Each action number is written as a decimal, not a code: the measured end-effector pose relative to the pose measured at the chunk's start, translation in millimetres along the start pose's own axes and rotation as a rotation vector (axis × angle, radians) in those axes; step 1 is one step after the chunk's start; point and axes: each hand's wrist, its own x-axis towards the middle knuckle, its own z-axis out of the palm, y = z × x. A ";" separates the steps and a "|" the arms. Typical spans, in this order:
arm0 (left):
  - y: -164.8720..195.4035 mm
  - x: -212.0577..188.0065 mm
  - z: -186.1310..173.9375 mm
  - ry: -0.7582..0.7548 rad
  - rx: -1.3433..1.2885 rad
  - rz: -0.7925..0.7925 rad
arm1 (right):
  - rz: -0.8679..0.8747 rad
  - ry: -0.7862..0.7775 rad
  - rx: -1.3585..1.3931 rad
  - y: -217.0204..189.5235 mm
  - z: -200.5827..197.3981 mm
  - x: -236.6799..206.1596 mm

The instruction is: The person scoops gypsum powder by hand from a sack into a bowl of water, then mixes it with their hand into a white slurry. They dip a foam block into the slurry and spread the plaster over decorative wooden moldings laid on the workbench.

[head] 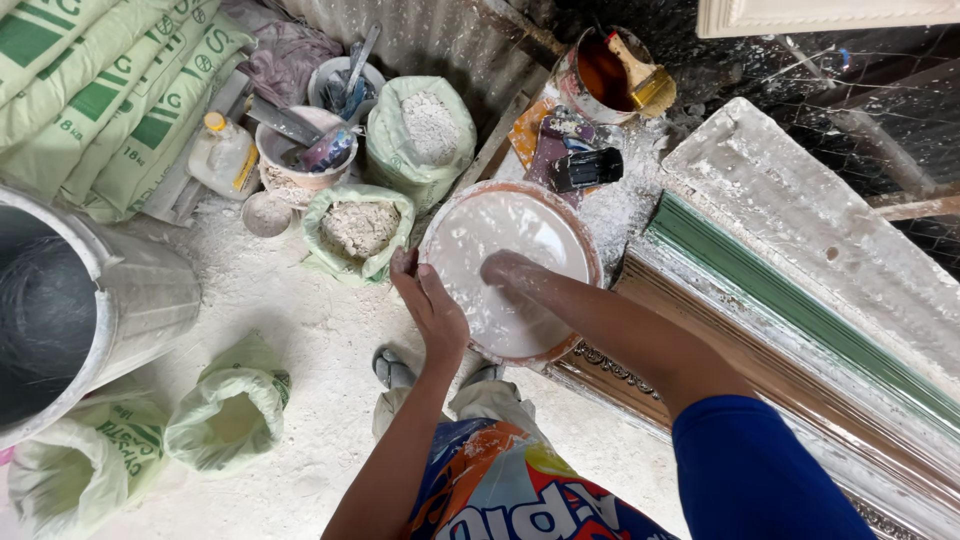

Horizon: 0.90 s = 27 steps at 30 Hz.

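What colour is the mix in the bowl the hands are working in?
White, in a brown-rimmed bowl; the head view shows the mix best.

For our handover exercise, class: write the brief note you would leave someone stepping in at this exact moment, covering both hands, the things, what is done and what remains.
Left hand: gripping the near rim of the round white-coated basin, steadying it.
Right hand: down in the wet white mix, coated in it.
Nearby: open green sacks of powder on the dusty floor, a tin with a yellow brush behind the basin.
Done: mix is wet and mostly smooth.
Left: streaks show near the right hand; probably more working needed.
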 end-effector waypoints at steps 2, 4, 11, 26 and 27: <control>0.2 0.1 0.3 0.003 -0.001 0.001 | -0.039 0.028 -0.056 9.3 10.3 25.0; -0.2 0.3 1.1 0.002 -0.013 0.012 | -0.075 0.041 -0.080 20.5 19.7 42.3; -3.2 1.8 2.0 -0.004 -0.024 0.010 | -0.236 0.064 -0.117 53.7 33.6 49.9; -0.1 1.5 3.0 -0.009 0.005 0.011 | -0.393 0.183 0.197 45.6 -3.6 -40.0; 0.2 1.5 2.6 -0.009 0.022 0.018 | -0.362 0.215 0.163 46.6 -5.4 -39.5</control>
